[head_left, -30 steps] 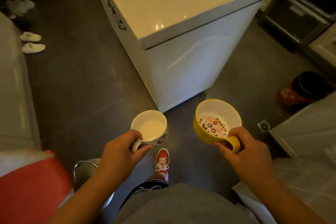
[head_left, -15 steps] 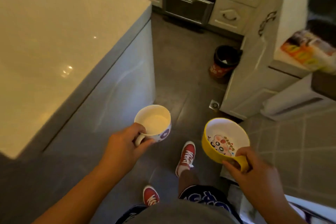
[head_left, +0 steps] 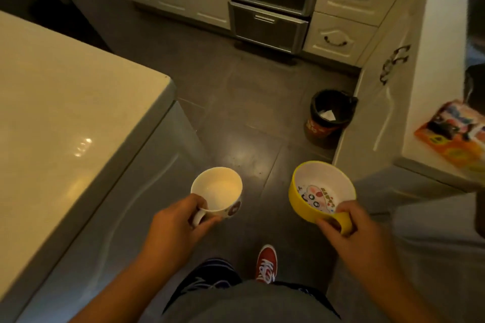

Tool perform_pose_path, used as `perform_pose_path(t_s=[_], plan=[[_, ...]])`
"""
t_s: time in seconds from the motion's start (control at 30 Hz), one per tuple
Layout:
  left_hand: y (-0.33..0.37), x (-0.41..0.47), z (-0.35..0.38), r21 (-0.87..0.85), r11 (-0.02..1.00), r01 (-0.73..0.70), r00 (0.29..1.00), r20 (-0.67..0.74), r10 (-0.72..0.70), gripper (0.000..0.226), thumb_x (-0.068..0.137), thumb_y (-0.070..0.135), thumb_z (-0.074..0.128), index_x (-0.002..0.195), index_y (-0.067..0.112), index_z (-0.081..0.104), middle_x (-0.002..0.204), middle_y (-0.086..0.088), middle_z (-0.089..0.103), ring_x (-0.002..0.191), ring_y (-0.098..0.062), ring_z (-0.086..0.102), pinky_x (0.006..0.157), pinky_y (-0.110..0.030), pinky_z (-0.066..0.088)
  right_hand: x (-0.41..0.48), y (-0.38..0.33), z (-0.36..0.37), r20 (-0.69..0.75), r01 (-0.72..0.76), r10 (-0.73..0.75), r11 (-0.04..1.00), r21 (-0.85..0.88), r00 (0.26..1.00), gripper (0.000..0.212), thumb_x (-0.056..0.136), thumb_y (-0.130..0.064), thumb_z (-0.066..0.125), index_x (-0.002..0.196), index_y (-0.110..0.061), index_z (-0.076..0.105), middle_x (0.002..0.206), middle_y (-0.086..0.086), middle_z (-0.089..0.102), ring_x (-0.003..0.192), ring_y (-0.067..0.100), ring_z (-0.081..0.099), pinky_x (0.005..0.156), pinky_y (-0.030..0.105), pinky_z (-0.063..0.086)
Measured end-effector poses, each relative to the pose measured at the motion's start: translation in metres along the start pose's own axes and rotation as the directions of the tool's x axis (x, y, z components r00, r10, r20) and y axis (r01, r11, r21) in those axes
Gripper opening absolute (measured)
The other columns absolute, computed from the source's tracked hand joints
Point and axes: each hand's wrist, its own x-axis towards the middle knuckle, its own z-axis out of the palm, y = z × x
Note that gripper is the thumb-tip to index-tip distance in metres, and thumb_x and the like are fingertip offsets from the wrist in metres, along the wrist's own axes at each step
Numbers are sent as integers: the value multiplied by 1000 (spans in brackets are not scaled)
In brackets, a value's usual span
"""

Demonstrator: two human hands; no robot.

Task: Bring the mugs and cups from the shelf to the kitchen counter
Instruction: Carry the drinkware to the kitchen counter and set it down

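Note:
My left hand (head_left: 175,225) grips the handle of a white mug (head_left: 219,191) with a small print on its side; the mug is upright and looks empty. My right hand (head_left: 349,231) holds a yellow mug (head_left: 319,190) by its yellow handle; its white inside shows a cartoon drawing. Both mugs hang over the dark floor in front of me, side by side and apart. A pale island counter (head_left: 57,123) lies to my left. The kitchen counter (head_left: 443,65) runs along the right edge.
A black bin (head_left: 329,119) with a red base stands on the floor by the right cabinet. An orange box (head_left: 454,136) lies on the right counter. An oven (head_left: 273,2) and drawers (head_left: 349,13) line the far wall. My red shoe (head_left: 266,263) is below.
The view has swung right and forward past the island corner. The oven, drawers and right counter have come closer. Both hands keep the same hold on the mugs.

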Motion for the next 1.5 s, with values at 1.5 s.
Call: perform_pose_path(t_s=[1.5], plan=[[28, 597, -33, -139, 838, 527, 831, -122, -543, 24, 75, 37, 78, 87, 37, 58, 92, 8, 70, 75, -8, 63, 64, -23, 57, 728, -253, 10, 352, 504, -437, 855, -126, 828, 36, 68, -50, 75, 88, -39, 47, 72, -15, 64, 62, 9, 63, 48, 18, 47]])
